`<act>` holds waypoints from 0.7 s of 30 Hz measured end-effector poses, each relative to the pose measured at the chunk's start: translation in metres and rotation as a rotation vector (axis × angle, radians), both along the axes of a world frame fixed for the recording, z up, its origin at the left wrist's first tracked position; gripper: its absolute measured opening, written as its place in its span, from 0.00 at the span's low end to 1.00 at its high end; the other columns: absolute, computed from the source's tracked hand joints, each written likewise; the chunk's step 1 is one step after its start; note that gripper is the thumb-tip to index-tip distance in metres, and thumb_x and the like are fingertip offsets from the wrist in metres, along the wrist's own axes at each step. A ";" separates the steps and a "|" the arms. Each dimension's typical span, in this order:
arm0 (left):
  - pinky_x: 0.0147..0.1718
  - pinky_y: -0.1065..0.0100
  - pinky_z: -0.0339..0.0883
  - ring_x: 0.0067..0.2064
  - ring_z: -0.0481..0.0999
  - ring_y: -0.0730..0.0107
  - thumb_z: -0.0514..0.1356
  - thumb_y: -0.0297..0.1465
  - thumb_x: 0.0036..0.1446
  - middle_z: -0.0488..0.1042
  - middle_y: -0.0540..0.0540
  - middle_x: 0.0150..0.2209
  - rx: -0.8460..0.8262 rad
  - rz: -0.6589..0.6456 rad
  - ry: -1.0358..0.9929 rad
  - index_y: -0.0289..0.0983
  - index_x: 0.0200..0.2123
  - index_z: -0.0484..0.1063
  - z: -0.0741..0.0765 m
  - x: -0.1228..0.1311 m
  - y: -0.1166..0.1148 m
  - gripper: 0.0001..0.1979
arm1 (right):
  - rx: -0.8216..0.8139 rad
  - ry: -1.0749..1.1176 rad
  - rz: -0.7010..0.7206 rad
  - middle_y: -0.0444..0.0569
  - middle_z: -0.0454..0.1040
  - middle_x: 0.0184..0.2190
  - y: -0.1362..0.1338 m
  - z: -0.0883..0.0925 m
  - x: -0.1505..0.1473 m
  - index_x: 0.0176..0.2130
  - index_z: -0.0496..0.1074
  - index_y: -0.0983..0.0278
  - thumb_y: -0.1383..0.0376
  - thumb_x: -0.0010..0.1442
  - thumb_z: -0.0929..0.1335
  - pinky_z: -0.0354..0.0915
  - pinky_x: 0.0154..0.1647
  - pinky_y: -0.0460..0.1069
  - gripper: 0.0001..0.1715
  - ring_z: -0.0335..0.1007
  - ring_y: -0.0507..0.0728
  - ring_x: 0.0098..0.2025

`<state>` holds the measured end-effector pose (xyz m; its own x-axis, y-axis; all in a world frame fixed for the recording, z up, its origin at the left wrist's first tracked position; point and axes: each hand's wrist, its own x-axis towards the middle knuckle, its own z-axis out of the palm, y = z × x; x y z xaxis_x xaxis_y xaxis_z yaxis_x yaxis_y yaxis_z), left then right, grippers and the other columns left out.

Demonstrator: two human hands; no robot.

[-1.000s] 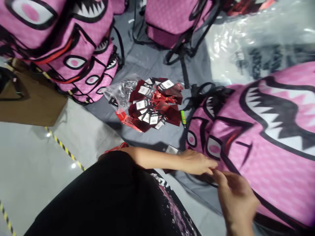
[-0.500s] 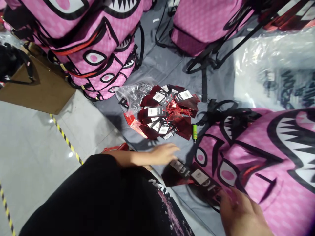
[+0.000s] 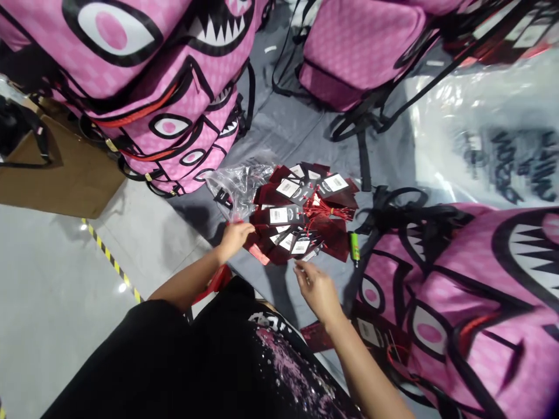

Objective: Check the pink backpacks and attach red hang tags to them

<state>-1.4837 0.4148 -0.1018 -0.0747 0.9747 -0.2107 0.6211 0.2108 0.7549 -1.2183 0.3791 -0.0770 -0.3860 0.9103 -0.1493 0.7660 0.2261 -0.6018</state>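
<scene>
A pile of dark red hang tags [image 3: 305, 215] with white labels and red strings lies on a grey sheet [image 3: 288, 128]. My left hand [image 3: 233, 237] rests on the pile's left edge, fingers curled onto a tag there. My right hand [image 3: 317, 288] hovers just below the pile, fingers loosely bent and close to the nearest tags. A pink backpack [image 3: 463, 302] with a printed toothy mouth and eyes lies at the right. More tags [image 3: 371, 334] lie beside it, near my right forearm.
Stacked pink backpacks [image 3: 152, 87] fill the upper left, another [image 3: 362, 46] the top centre. A clear plastic bag [image 3: 238, 183] lies left of the pile, a green lighter [image 3: 355, 247] to its right. Printed plastic wrap [image 3: 484, 139] is at right, cardboard [image 3: 65, 180] at left.
Both hands have left the right-hand backpack and moved up to the tag pile. The left hand reached it first; the right followed, leaving two tags beside the backpack.
</scene>
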 end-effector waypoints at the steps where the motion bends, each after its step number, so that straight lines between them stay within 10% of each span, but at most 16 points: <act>1: 0.45 0.66 0.71 0.41 0.79 0.67 0.51 0.32 0.66 0.80 0.42 0.39 0.024 0.027 -0.046 0.33 0.43 0.76 0.013 -0.005 0.002 0.14 | -0.022 0.033 -0.034 0.57 0.78 0.40 -0.006 -0.002 0.007 0.45 0.74 0.66 0.57 0.66 0.59 0.70 0.39 0.55 0.20 0.76 0.62 0.36; 10: 0.39 0.66 0.74 0.33 0.81 0.66 0.61 0.44 0.57 0.81 0.42 0.32 0.033 -0.022 -0.944 0.31 0.45 0.74 0.140 0.025 0.038 0.22 | 0.097 0.383 -0.360 0.55 0.77 0.42 -0.015 0.048 0.003 0.46 0.73 0.64 0.55 0.65 0.64 0.72 0.43 0.55 0.18 0.75 0.60 0.41; 17: 0.25 0.73 0.69 0.17 0.69 0.78 0.62 0.42 0.60 0.73 0.52 0.20 -0.046 -0.445 -1.294 0.34 0.41 0.75 0.173 0.095 0.052 0.17 | 0.546 0.341 -0.375 0.57 0.51 0.69 -0.018 0.118 0.034 0.68 0.49 0.58 0.61 0.61 0.69 0.50 0.66 0.68 0.42 0.47 0.66 0.69; 21: 0.23 0.73 0.66 0.17 0.67 0.78 0.62 0.45 0.58 0.72 0.53 0.20 -0.088 -0.513 -1.293 0.36 0.41 0.74 0.189 0.145 0.051 0.18 | 0.393 0.447 -0.310 0.54 0.73 0.55 -0.031 0.139 0.050 0.56 0.70 0.59 0.60 0.63 0.67 0.64 0.58 0.60 0.21 0.70 0.63 0.56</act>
<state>-1.3388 0.4658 0.0873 0.5753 0.8137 0.0828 -0.4765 0.2511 0.8426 -1.1680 0.3478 0.0616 -0.0453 0.9430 0.3297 0.5269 0.3029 -0.7941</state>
